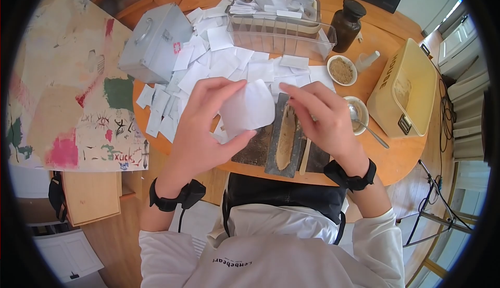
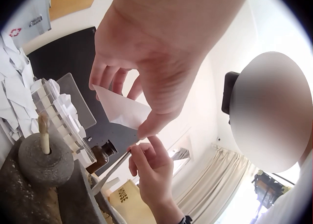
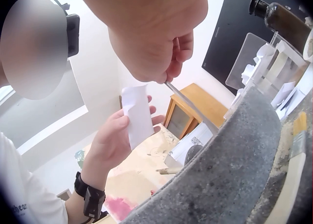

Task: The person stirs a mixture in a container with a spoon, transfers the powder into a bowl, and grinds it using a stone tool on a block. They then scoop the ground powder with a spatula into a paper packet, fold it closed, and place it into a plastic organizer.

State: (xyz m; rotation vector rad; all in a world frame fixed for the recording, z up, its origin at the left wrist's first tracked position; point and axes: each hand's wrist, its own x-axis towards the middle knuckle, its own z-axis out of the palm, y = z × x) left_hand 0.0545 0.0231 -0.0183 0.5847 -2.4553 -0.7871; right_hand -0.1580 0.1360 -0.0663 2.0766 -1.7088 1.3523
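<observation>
The round wooden tabletop (image 1: 396, 158) carries a cream box (image 1: 403, 87), a grey case (image 1: 153, 43), a clear tray (image 1: 284, 30) and a spread of white slips (image 1: 219, 61). Above a stone trough (image 1: 285, 134), the left hand (image 1: 200, 126) pinches a white paper (image 1: 250, 108) between thumb and curled fingers (image 2: 115, 79). The right hand (image 1: 325, 119) pinches a thin metal spoon (image 3: 188, 106), just beside the paper.

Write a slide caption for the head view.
Left hand holds a white paper above the stone grinder; right hand alongside.
</observation>
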